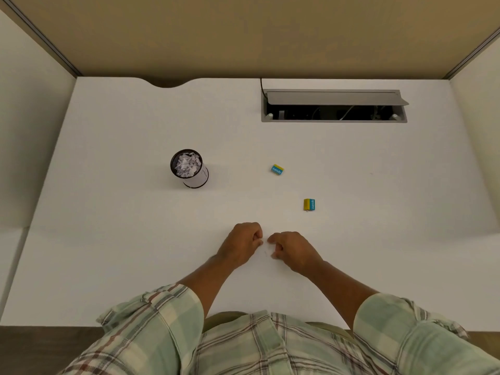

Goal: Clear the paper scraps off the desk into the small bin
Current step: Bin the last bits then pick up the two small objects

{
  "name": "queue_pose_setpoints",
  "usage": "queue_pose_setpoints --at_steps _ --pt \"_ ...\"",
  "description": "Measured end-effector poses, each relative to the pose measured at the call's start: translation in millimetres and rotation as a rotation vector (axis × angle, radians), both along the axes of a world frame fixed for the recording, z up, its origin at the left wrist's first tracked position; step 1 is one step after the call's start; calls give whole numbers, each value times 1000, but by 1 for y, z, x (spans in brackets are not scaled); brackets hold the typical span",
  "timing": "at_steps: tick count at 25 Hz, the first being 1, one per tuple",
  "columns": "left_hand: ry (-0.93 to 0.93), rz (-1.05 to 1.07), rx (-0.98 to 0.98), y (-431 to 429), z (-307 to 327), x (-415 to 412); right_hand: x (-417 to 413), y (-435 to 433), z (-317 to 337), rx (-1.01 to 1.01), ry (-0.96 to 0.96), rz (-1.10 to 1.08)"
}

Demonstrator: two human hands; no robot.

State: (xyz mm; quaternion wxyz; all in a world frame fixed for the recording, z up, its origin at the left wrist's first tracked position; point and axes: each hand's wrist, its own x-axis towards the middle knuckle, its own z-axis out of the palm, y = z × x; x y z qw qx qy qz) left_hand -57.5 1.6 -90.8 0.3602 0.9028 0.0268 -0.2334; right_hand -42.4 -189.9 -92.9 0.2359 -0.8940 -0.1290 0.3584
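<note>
The head view looks down on a white worktop (135,239) where both hands sit close together near the front edge, fingertips turned toward each other. The left hand (242,246) is curled, thumb and fingers drawn together; whether it pinches anything cannot be told. The right hand (290,251) is curled likewise, and a faint pale scrap (267,251) lies on the worktop between the two hands; a grip on it cannot be made out. The small bin (189,169), a dark mesh cup, stands upright well to the left and farther back, filled to its rim with crumpled paper scraps (186,163). Two yellow-and-blue erasers (277,169) (309,204) lie apart on the right. An open cable hatch (334,106) sits in the worktop at the back.
</note>
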Motion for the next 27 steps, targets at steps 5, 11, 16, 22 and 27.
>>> queue_pose_setpoints --at_steps 5,11,16,22,27 --pt "129 -53 -41 -1 0 -7 -7 5 -2 -20 -81 16" --pt "141 -53 -15 -10 -1 -14 -7 6 -7 -42 -140 57" --pt "98 -56 10 -17 -6 -20 -7 7 -10 -42 -161 82" --pt "128 -77 14 -19 -9 -20 -8 3 -11 -17 -169 81" --pt "31 -79 67 -21 -12 -32 -10 -2 -9 4 -182 76"
